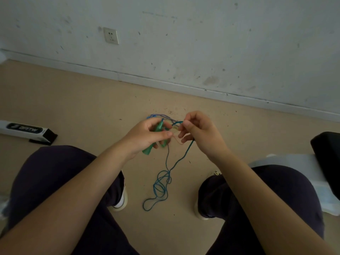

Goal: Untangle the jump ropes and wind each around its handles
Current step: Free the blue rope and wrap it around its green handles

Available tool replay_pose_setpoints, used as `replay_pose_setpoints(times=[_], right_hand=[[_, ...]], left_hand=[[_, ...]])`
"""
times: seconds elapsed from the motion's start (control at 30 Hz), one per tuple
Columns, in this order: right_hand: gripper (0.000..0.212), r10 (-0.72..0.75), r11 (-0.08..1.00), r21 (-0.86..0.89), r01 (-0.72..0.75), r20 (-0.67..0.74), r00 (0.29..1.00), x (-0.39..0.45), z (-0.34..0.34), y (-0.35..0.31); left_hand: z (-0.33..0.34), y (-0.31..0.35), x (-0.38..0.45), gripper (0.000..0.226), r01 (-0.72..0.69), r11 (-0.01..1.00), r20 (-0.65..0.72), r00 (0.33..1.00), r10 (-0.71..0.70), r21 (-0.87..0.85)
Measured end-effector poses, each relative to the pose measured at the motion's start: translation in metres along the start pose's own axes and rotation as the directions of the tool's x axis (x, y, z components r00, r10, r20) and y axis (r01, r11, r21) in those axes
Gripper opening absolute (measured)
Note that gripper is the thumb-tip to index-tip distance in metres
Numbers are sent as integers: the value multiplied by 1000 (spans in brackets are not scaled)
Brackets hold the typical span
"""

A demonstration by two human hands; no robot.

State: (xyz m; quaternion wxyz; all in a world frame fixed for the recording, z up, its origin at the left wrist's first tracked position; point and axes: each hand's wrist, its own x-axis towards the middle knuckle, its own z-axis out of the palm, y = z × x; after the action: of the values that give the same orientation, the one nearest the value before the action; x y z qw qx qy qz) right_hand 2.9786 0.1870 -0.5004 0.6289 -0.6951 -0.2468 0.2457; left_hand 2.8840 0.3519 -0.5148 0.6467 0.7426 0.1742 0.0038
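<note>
Seated, the person's left hand [147,134] grips the green handles [156,135] while the right hand [196,131], just at three o'clock of it, pinches the teal rope [185,150]. The rope hangs to a tangle [160,186] on the floor [82,107] at six o'clock, between the shoes.

Green handles [154,137] upright, teal rope [161,184] tangled below.

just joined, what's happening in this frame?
A seated person is sorting out jump ropes over the floor. The left hand grips the green handles; the right hand pinches the teal rope near them. Most of that rope hangs down into a loose tangle on the floor between the feet, so winding has barely begun, if at all. A blue-and-white braided rope lies on the floor beyond the hands.
</note>
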Motion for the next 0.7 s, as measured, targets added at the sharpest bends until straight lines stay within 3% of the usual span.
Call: replay_pose_setpoints(times=[0.17, 0.3, 0.4, 0.57, 0.7], right_hand=[[16, 0, 1000, -19, 1, 31, 1000, -1, 0, 0], [16, -6, 999, 47, 5, 18, 1000, -1, 2, 0], [16, -1, 999, 41, 3, -47, 999, 0, 3, 2], [15, 1, 998, 64, 10, -169, 986, 4, -5, 3], [6, -26, 1000, -14, 26, 27, 999, 3, -5, 6]], left_hand=[[-5, -4, 3, 34, -78, 993, -73, 994, 84, 88], [0, -3, 1, 23, -13, 999, 97, 995, 16, -32], [3, -1, -3, 11, 5, 1000, 217, 976, 1, -27], [-1, 2, -5, 7, 53, 998, 281, 959, -41, -36], [-1, 2, -6, 6, 81, 995, 334, 941, -58, -56]])
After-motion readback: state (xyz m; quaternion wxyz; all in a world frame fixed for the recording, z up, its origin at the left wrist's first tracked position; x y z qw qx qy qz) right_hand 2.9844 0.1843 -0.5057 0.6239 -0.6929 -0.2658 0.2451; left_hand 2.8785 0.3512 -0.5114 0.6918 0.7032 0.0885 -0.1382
